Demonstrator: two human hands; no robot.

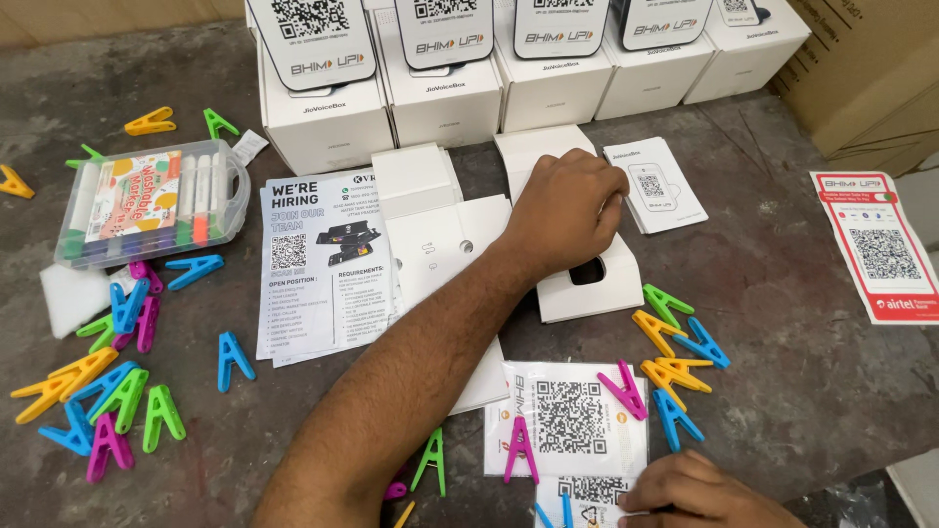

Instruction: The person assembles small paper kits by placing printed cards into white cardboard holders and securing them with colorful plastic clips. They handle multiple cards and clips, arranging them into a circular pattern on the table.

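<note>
Hands: left hand, arm reaching in from the near left edge across the middle of the surface, rests palm down on a white card insert, fingers curled over its far part; whether they pinch anything beneath cannot be told. Right hand, at the near edge, lies flat with fingers pressed on a stack of code cards, holding nothing up. Insert: flat white piece with a dark rounded cut-out just near of the left hand's knuckles, long axis running left to right, directly under the left hand and far of the right hand; the left hand is plainly the nearer. Leaflet: small, white, just right of the left hand's fingertips, tilted, close to touching. Second white tray: left of the forearm, beside a printed flyer. Boxes: row of white cartons with code plaques on top, along the far side. Marker case: clear, far left. Clothes pegs: coloured, one cluster right of the insert between the two hands, more scattered at near left; a pink peg lies on the code cards. Red-bordered sheet: far right, well apart from both hands.
</note>
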